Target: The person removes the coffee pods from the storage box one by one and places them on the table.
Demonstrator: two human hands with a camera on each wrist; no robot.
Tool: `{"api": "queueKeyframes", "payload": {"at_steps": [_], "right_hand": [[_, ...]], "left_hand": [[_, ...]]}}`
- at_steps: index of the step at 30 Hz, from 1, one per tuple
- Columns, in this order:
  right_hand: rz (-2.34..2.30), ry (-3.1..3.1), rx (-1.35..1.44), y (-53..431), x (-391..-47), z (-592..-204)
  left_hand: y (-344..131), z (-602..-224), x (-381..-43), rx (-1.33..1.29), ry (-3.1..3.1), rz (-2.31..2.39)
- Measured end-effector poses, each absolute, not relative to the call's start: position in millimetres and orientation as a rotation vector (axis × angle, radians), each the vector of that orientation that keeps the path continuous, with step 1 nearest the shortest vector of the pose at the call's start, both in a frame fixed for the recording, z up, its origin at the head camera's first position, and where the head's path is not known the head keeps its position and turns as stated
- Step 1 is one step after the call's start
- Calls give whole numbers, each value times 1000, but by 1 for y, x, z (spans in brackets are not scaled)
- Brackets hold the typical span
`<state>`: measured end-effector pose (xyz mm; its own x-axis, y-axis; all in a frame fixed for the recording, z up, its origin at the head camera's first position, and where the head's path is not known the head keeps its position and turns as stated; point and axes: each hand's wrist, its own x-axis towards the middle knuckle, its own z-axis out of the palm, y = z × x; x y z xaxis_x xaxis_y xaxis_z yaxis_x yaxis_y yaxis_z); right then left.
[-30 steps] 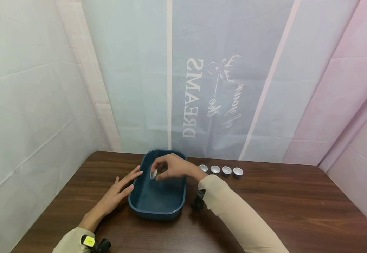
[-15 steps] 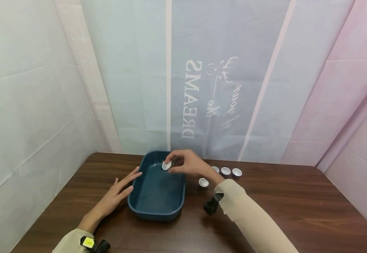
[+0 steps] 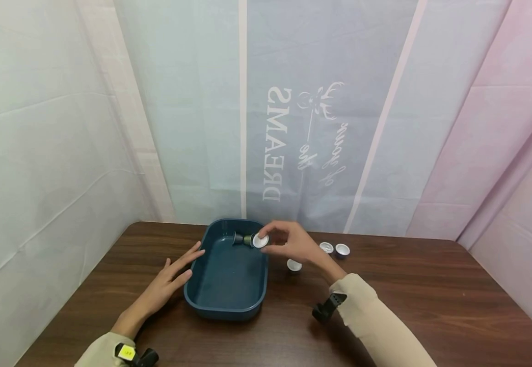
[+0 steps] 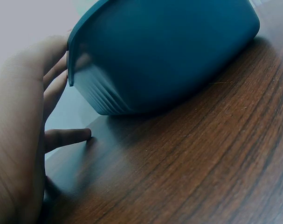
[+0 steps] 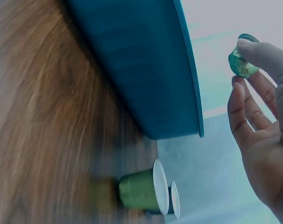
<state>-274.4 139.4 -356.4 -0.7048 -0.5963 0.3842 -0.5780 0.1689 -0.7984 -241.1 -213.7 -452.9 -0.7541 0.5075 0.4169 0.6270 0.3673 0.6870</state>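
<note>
My right hand (image 3: 295, 245) pinches a green coffee capsule (image 5: 244, 65) between thumb and fingertips. In the head view its white lid (image 3: 260, 241) faces up beside the right rim of a dark blue plastic bin (image 3: 224, 285). Inside the bin, by the far wall, lie a dark capsule (image 3: 237, 238) and a greenish-gold capsule (image 3: 247, 240) on their sides. My left hand (image 3: 165, 286) touches the bin's left rim with straight, spread fingers. Right of the bin stands a green capsule (image 5: 143, 190), lid up.
Two more lidded capsules, one (image 3: 326, 247) beside another (image 3: 342, 251), stand farther right on the brown wooden table (image 3: 408, 290). My right hand may hide others behind it. Printed fabric (image 3: 321, 153) hangs behind the table's far edge.
My right hand has moved right, carrying the capsule from over the middle of the bin to its right rim. Capsules inside the bin have come into view. The left hand has stayed put.
</note>
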Motion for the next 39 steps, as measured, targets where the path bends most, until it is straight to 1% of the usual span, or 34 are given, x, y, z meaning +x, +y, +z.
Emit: {"api": "queueKeyframes", "payload": {"at_steps": [3, 6, 10, 16, 21, 28, 36, 39], "right_hand": [[-1636, 2406, -1157, 148, -266, -351], [-1676, 2419, -1140, 158, -263, -354], [-1732, 2459, -1118, 173, -260, -367], [-1848, 2495, -1019, 200, -265, -392], [-1845, 2553, -1034, 216, -262, -397], [-1865, 2561, -955, 222, -249, -384], [-1863, 2585, -788, 231, -247, -398], [-1831, 2604, -771, 232, -247, -404]], "left_hand": [[-213, -451, -241, -1033, -2480, -1339], [-213, -450, -241, -1034, -2478, -1348], [-213, -450, -240, -1031, -2493, -1359], [-212, -448, -240, -1013, -2502, -1359], [-213, -448, -241, -1014, -2512, -1352], [-213, -447, -241, -1011, -2489, -1367], [-211, -452, -239, -1013, -2495, -1378], [-212, -452, -239, -1001, -2490, -1379]]}}
